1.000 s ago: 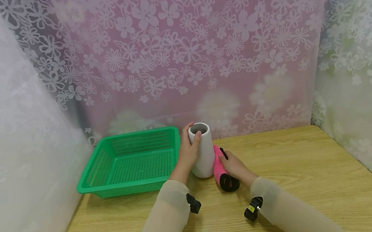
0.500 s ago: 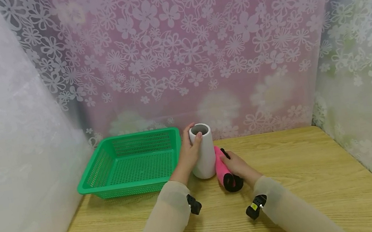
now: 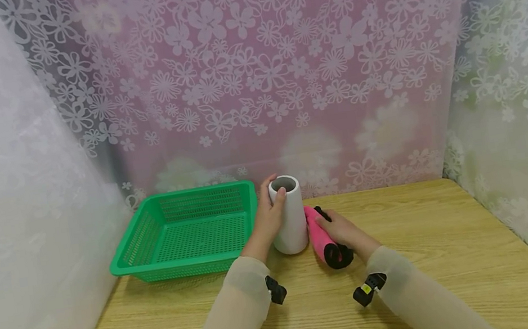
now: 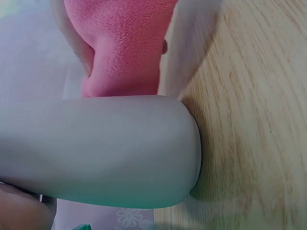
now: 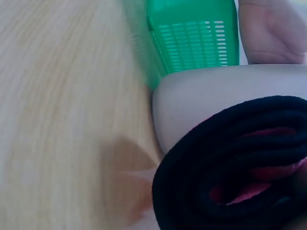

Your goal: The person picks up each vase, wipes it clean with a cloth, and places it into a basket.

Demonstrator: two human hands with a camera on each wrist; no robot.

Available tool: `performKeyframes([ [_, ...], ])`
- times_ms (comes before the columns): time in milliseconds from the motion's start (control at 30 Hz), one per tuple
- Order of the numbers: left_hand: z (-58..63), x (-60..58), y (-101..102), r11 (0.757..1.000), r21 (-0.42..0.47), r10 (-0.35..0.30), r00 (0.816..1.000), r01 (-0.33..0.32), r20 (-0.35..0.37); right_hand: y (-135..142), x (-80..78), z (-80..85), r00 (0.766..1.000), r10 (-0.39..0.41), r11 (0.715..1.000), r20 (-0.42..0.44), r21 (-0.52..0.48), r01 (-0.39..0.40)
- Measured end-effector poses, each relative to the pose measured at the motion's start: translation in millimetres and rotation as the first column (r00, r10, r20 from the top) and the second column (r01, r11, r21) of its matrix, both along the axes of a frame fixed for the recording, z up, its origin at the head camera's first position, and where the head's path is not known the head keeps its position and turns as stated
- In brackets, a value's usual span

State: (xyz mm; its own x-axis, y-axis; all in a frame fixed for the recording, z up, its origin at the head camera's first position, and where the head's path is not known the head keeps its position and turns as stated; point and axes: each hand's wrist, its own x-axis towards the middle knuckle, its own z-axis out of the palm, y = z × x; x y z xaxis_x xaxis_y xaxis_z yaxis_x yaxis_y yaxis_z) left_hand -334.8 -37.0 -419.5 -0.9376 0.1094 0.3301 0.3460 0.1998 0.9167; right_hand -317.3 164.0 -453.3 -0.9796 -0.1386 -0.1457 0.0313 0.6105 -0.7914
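Note:
Upright on the wooden table stands a white vase [image 3: 290, 220] with a round open mouth. My left hand [image 3: 269, 216] grips its upper left side, thumb over the front of the rim. A folded pink cloth [image 3: 319, 236] with black trim is held in my right hand [image 3: 344, 228], against or very near the vase's right side. Fuzzy pink cloth [image 4: 129, 52] meets the vase's outline [image 4: 105, 148] in the left wrist view. Rolled black layers of the cloth [image 5: 184, 187] partly cover the vase in the right wrist view. Some right-hand fingers are hidden.
A green plastic basket [image 3: 192, 268] with slotted walls sits left of the vase, close to my left forearm. The wooden table [image 3: 441, 252] extends right of my hands. Flowered curtains [image 3: 251, 75] hang behind it and at both sides.
My right hand and the pink cloth have shifted slightly to the right, and the cloth has turned a little around the vase's side. My left hand and the vase stay nearly in place.

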Motion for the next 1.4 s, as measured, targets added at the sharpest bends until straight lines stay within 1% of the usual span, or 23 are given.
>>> performKeyframes([
  [67,-0.3,0.0,0,1.0,0.004,-0.001,1.0,0.001,-0.003,1,0.8,4.9,1.0,0.0,1.0,0.002,0.007,0.0],
  [200,0.0,-0.2,0,1.0,0.007,-0.007,1.0,0.007,-0.011,4,2.6,18.5,1.0,0.004,1.0,-0.015,-0.014,-0.004],
  [300,0.9,-0.3,0,1.0,0.011,-0.011,1.0,0.011,-0.019,5,4.3,29.6,0.999,0.011,0.999,-0.039,-0.037,-0.013],
  [433,3.1,-0.3,1,1.0,0.025,-0.013,0.999,0.014,-0.032,6,7.0,44.0,0.998,0.004,0.999,-0.068,-0.032,-0.006],
  [567,5.1,-1.2,1,0.999,0.045,-0.022,0.999,0.023,-0.031,6,8.3,54.3,0.995,-0.008,0.999,-0.096,-0.038,0.004],
  [700,5.8,-2.6,0,0.998,0.059,-0.026,0.999,0.028,-0.026,5,8.8,59.7,0.993,0.0,0.999,-0.121,-0.033,-0.004],
  [867,6.2,-5.3,0,0.998,0.051,-0.025,1.0,0.026,-0.017,5,10.4,66.4,0.991,0.006,1.0,-0.137,0.011,-0.004],
  [1067,7.5,-6.1,0,0.999,0.034,-0.01,1.0,0.011,-0.028,7,9.8,71.7,0.984,0.018,1.0,-0.177,-0.014,-0.021],
  [1200,10.2,-4.5,-2,1.0,0.025,-0.001,1.0,0.002,-0.013,7,9.8,73.6,0.984,0.016,0.999,-0.179,-0.029,-0.021],
  [1267,11.6,-3.0,-3,0.999,0.038,-0.004,1.0,0.005,-0.017,7,10.3,74.2,0.984,0.016,0.999,-0.176,-0.031,-0.021],
  [1333,13.2,-0.8,-4,0.999,0.047,-0.003,0.999,0.005,-0.032,8,10.9,74.7,0.984,0.016,0.999,-0.177,-0.032,-0.022],
  [1400,14.2,2.0,-4,0.999,0.036,0.007,0.999,-0.005,-0.053,8,11.7,75.4,0.982,0.016,0.999,-0.186,-0.031,-0.022],
])
